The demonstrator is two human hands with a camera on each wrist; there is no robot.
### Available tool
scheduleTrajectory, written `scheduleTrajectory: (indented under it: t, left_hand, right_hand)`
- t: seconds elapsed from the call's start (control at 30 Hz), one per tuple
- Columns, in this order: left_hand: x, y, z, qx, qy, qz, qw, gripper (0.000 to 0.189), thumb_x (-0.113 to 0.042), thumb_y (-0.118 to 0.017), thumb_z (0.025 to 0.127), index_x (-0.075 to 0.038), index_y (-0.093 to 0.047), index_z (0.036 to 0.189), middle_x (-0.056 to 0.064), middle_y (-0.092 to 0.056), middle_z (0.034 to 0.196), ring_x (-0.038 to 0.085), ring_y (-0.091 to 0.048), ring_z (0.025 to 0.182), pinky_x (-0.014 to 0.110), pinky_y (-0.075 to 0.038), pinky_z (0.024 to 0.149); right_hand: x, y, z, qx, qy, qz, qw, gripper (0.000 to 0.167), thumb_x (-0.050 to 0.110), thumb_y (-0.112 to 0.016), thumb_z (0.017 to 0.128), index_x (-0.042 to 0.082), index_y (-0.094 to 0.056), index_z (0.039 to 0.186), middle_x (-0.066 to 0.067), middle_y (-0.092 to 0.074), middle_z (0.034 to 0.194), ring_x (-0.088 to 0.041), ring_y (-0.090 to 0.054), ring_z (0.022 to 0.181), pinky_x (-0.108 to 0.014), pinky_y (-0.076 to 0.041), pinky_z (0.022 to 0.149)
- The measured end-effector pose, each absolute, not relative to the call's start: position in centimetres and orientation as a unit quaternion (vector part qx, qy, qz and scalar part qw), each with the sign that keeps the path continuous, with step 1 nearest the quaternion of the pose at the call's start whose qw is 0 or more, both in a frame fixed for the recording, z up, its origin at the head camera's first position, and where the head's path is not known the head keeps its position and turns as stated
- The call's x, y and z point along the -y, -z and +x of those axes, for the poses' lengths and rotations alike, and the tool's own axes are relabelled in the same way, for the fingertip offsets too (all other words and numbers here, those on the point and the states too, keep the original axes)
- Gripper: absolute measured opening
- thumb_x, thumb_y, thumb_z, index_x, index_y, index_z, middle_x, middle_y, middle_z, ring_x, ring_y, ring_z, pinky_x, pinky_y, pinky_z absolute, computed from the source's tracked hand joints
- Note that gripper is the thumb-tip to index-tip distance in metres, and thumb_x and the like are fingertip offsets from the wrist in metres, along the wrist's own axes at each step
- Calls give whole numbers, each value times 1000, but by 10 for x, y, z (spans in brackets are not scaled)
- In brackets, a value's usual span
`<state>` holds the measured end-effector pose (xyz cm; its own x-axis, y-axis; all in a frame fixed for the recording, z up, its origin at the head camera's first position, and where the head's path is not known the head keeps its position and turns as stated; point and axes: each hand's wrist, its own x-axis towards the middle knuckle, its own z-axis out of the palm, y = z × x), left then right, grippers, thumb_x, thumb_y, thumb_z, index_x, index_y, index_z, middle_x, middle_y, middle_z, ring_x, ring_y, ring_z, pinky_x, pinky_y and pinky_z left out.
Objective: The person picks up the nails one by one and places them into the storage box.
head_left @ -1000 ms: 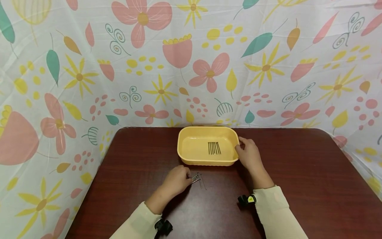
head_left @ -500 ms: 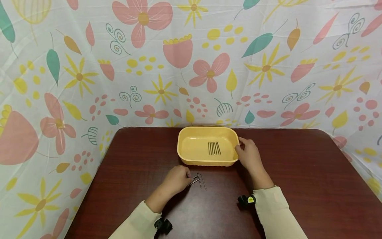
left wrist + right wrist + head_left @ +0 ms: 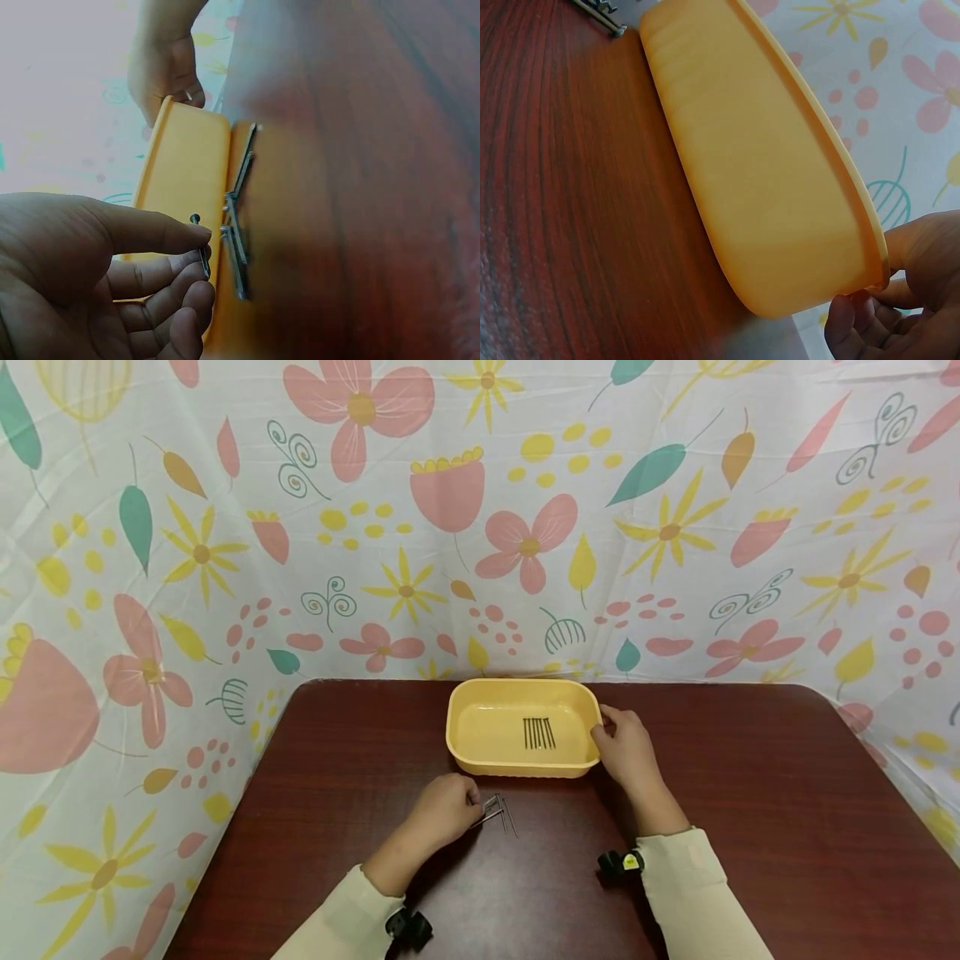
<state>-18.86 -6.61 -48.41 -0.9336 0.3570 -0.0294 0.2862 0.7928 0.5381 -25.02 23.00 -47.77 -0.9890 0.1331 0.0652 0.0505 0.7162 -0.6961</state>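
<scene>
My left hand [image 3: 444, 808] is low over the table, just in front of a yellow plastic basin [image 3: 480, 769]. In the left wrist view its thumb and fingers pinch a dark metal nail [image 3: 205, 265], head up. Several loose nails [image 3: 238, 244] lie crossed on the table beside those fingers; in the head view a nail [image 3: 511, 818] lies at the right of this group. My right hand [image 3: 628, 750] grips the basin's right rim, thumb on one side and fingers on the other. Inside the basin, several nails [image 3: 537, 733] lie side by side in a row.
The dark red wooden table [image 3: 750, 793] carries the basin near its back edge. A floral cloth [image 3: 480, 527] hangs behind and along the left side. Small black cameras [image 3: 621, 862] are strapped to both wrists over pale sleeves [image 3: 697, 885].
My left hand stays at the loose nails with only small finger movements, and the nails at its fingertips have shifted slightly. The right hand and the basin keep their place.
</scene>
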Motion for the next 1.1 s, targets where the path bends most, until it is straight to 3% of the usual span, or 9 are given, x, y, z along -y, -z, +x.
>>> scheduleTrajectory:
  t: [0.27,0.8,1.1]
  left_hand:
    - [67,467,-193,-934,-305,172,73,8,-14,-70,87,-14,-69,80,-6,-64,72,6,-53,62,24,-46,61]
    - [57,418,-224,-912,-366,165,81,8,-18,-65,96,-15,-71,91,-3,-67,80,11,-58,68,27,-48,64]
    - [44,415,-256,-918,-364,128,89,15,-22,-66,95,-15,-74,85,-3,-70,83,13,-56,66,27,-46,61]
  right_hand:
    - [-231,477,-250,924,-373,-53,58,50,13,-49,98,-9,-50,143,-26,-56,121,-34,-57,104,-44,-48,89]
    - [-231,479,-250,924,-375,-44,59,51,13,-48,97,-10,-50,143,-26,-56,119,-34,-59,100,-42,-49,85]
    - [-231,479,-249,923,-378,-43,58,50,13,-48,97,-9,-51,142,-25,-56,118,-33,-59,98,-40,-50,81]
